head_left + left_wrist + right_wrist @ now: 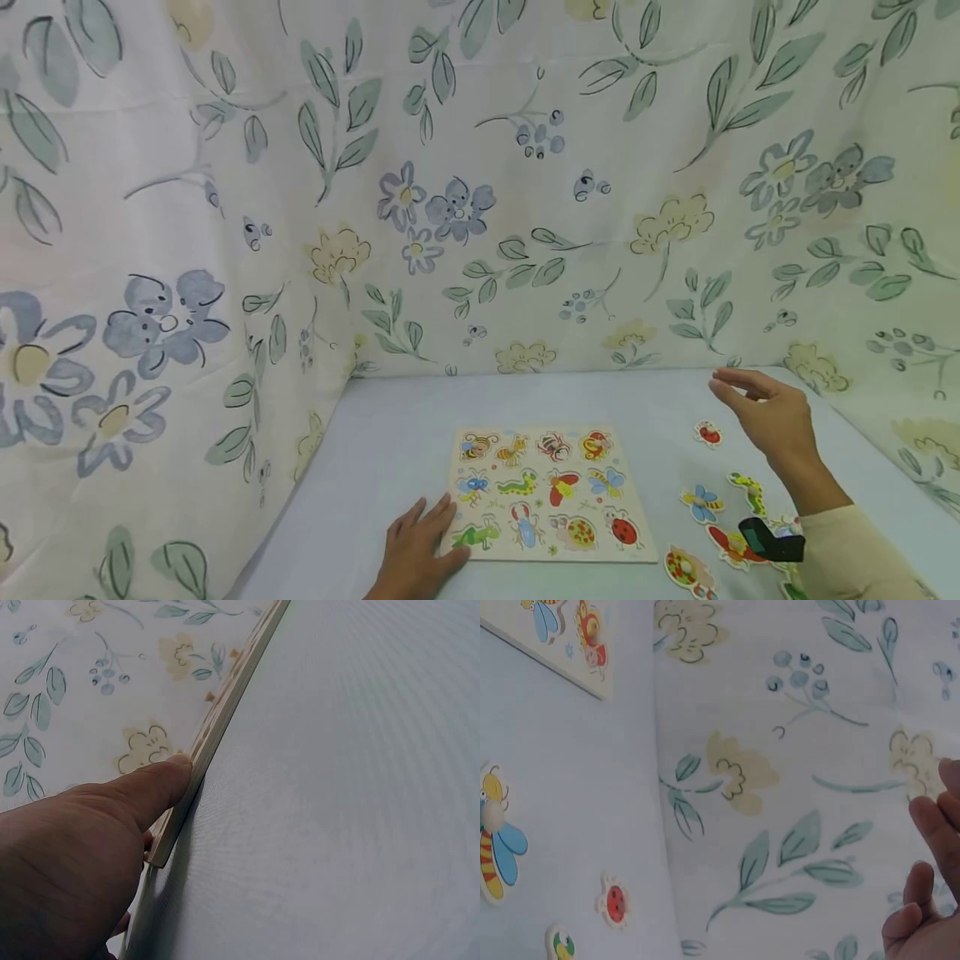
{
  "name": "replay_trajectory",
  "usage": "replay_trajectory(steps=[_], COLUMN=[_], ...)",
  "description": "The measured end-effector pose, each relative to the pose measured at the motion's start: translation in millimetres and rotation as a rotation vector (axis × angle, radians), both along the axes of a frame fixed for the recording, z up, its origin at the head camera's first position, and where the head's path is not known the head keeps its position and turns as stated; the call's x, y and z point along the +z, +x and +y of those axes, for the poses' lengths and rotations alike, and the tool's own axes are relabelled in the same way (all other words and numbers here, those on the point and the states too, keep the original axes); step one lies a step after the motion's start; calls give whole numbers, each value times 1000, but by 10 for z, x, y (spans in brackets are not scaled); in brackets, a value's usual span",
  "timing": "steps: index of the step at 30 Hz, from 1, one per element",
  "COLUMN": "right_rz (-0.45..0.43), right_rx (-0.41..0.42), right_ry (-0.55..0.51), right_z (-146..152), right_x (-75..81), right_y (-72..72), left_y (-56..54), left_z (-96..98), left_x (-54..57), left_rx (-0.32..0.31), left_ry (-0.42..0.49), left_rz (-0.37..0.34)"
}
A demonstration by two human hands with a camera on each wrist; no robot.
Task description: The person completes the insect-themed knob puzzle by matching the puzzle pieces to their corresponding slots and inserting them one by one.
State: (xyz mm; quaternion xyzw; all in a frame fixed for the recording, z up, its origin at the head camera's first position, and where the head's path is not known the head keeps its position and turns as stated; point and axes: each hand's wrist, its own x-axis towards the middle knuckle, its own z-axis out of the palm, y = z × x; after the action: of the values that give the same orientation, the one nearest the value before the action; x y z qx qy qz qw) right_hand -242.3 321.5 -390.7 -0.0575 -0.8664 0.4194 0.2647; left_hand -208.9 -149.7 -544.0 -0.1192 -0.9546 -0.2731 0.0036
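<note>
Puzzle board (pixel 543 505): pale, rectangular, insect-patterned

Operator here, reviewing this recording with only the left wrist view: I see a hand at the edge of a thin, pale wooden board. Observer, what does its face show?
Observer: The pale wooden board carries colourful small-creature figures, arranged in three rows of four.
Operator: Does anything lie loose near the right hand?
Observer: Yes: in the head view, a small red ladybird-shaped piece with a cream border lies just left of the raised right hand.
</note>
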Motion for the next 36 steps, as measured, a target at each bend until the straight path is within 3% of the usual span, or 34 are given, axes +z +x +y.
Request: replay_trajectory(steps=[10,14,20,24,31,36], right_rz=[-2,30,93,56,53,-55], right_rx=[-253,-372,-465,-505,-470,-465], right_ry=[-132,-202,-328,-377,-603,-677], right_z=[516,705,914,1020,1168,1231], right_x=[-73,-146,-378,-570,-890,-1030], right_y=[359,430,474,476,526,527], left_y=[-5,-13,-16,-18,-2,-11], left_z=[32,41,37,38,39,40], left_x=[4,-6,-7,3,19,19], left_rx=[-4,4,3,5,3,12], left_ry=[4,4,18,32,35,12], left_rz=[-43,-47,-55,-72,-69,-55])
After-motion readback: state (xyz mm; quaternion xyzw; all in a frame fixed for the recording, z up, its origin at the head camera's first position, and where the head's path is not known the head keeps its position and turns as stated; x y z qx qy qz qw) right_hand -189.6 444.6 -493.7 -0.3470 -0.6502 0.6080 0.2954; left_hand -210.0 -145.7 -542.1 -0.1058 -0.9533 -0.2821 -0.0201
